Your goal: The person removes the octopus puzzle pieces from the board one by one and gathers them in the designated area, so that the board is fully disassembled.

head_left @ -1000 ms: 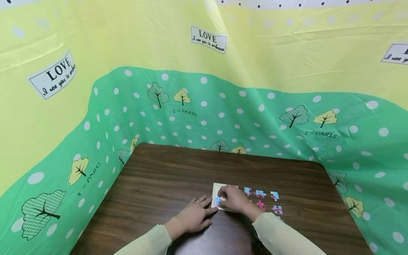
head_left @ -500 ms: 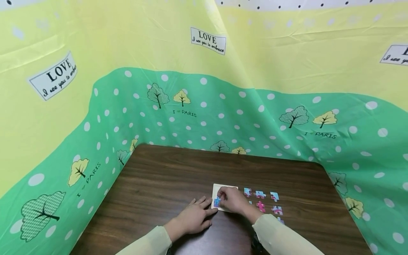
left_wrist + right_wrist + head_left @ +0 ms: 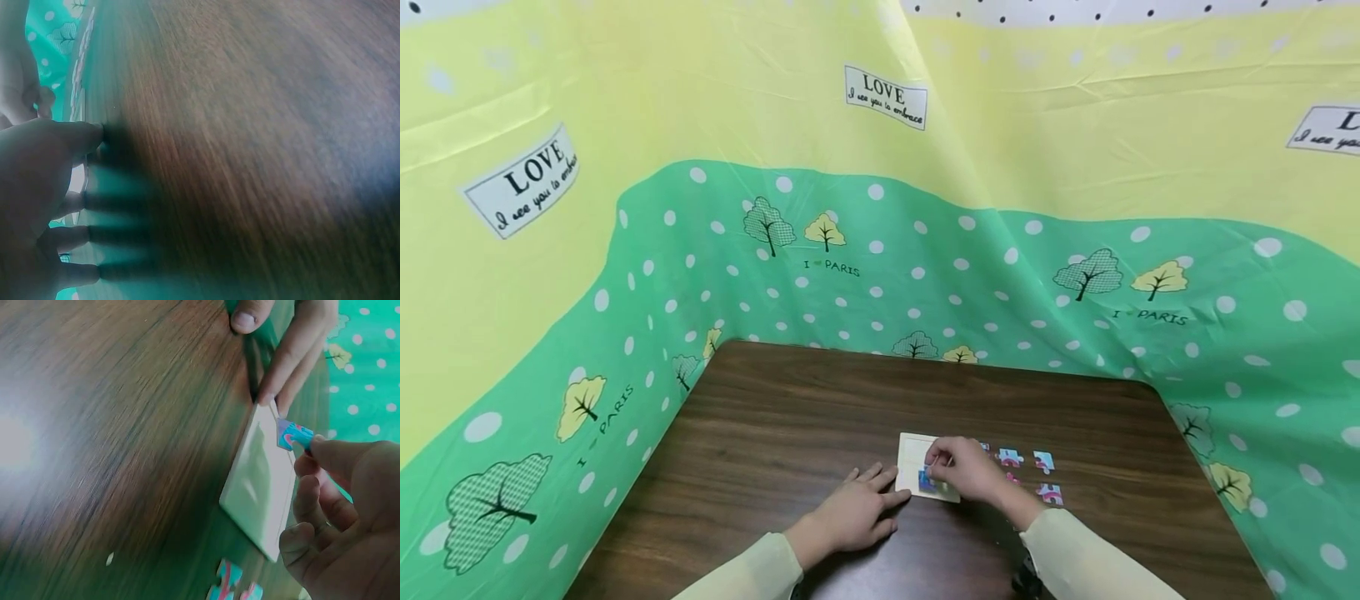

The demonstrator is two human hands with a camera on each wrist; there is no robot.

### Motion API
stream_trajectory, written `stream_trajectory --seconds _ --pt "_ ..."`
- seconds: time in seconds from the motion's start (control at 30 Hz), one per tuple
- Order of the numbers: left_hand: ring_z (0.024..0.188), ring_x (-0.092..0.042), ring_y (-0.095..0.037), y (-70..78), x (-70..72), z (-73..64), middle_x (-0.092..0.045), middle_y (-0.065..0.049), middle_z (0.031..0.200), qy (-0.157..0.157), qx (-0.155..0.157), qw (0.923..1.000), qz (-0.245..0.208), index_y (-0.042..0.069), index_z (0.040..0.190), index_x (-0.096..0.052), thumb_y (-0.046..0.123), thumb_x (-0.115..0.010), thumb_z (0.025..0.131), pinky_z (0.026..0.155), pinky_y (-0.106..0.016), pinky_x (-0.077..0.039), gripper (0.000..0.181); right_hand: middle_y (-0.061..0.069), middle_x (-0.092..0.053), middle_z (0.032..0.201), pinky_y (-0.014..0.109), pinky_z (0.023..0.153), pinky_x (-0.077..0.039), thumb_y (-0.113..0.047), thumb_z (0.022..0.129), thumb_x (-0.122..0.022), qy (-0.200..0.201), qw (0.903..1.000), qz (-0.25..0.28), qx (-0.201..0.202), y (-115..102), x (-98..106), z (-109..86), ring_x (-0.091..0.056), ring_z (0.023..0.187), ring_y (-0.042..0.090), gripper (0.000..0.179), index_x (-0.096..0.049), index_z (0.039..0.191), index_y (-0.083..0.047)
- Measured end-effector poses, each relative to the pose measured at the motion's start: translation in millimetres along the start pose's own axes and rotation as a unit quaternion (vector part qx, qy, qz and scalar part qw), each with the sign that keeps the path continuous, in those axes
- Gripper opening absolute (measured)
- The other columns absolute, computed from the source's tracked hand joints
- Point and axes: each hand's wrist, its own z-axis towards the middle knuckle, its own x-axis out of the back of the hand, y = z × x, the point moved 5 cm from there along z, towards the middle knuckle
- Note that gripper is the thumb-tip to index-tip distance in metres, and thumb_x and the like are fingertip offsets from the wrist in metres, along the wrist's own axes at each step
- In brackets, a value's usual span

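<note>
My right hand [image 3: 973,471] pinches a small blue and pink jigsaw piece [image 3: 294,435] between thumb and forefinger, over a pale puzzle tray [image 3: 907,454]. In the right wrist view the piece is tilted, close over the tray's surface near the left-hand side, and the other fingers are curled. My left hand [image 3: 857,508] lies on the table with its fingers spread, the tips right at the tray's left edge. The right hand hides part of the tray and some pieces behind it.
Several loose jigsaw pieces lie right of the tray, among them a blue one [image 3: 1009,457], a corner piece [image 3: 1043,461] and a pink one [image 3: 1050,494]. The brown wooden table [image 3: 790,417] is enclosed by a green and yellow printed curtain [image 3: 850,308].
My right hand has shifted right with the jigsaw piece, from the tray's left side toward its middle. The left hand has stayed in place.
</note>
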Motion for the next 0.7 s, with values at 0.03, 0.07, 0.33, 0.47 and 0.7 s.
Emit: stream_trajectory --seconds 0.03,0.07,0.33,0.47,0.7 --pt "0.146 -0.045 -0.034 -0.1 0.1 -0.2 -0.044 -0.006 0.161 0.000 0.000 1.0000 0.000 0.037 0.151 -0.052 0.051 -0.059 0.100 0.108 -0.060 -0.046 0.053 -0.007 -0.063 0.075 0.025 0.062 -0.046 -0.009 0.089 -0.077 0.002 1.0000 0.002 -0.003 1 3 -3.1 -0.056 0.069 0.007 0.009 -0.071 0.086 -0.014" --pt "0.146 -0.045 -0.034 -0.2 0.2 -0.5 -0.044 -0.006 0.161 -0.001 0.000 1.0000 -0.001 0.037 0.151 -0.052 0.051 -0.059 0.100 0.108 -0.060 -0.046 0.053 -0.007 -0.063 0.074 0.025 0.062 -0.046 -0.010 0.089 -0.077 0.003 1.0000 0.003 -0.008 3 5 -5.9 -0.055 0.068 0.008 0.009 -0.070 0.086 -0.015" --pt "0.147 -0.044 -0.034 -0.4 -1.8 -0.6 -0.043 -0.005 0.162 -0.003 0.001 1.0000 -0.004 0.037 0.152 -0.051 0.051 -0.058 0.100 0.109 -0.060 -0.045 0.054 -0.007 -0.062 0.074 0.026 0.057 -0.045 -0.014 0.092 -0.076 -0.009 0.9987 0.024 -0.045 27 17 -32.4 -0.054 0.065 0.008 0.008 -0.070 0.086 -0.015" --pt "0.147 -0.044 -0.034 0.1 -2.8 -0.7 -0.043 -0.006 0.162 -0.004 0.001 1.0000 -0.004 0.037 0.152 -0.050 0.051 -0.058 0.100 0.109 -0.060 -0.045 0.054 -0.006 -0.063 0.074 0.024 0.059 -0.047 -0.012 0.089 -0.078 -0.002 0.9990 0.030 -0.032 40 23 -44.6 -0.055 0.066 0.005 0.009 -0.070 0.085 -0.014" --pt "0.145 -0.046 -0.036 1.3 1.2 -0.4 -0.044 -0.007 0.161 0.004 -0.005 1.0000 -0.002 0.035 0.151 -0.052 0.048 -0.061 0.099 0.107 -0.061 -0.047 0.054 -0.007 -0.063 0.075 0.022 0.061 -0.048 -0.014 0.088 -0.079 -0.003 0.9993 0.012 -0.035 59 28 -58.1 -0.055 0.067 0.002 0.009 -0.071 0.085 -0.015"
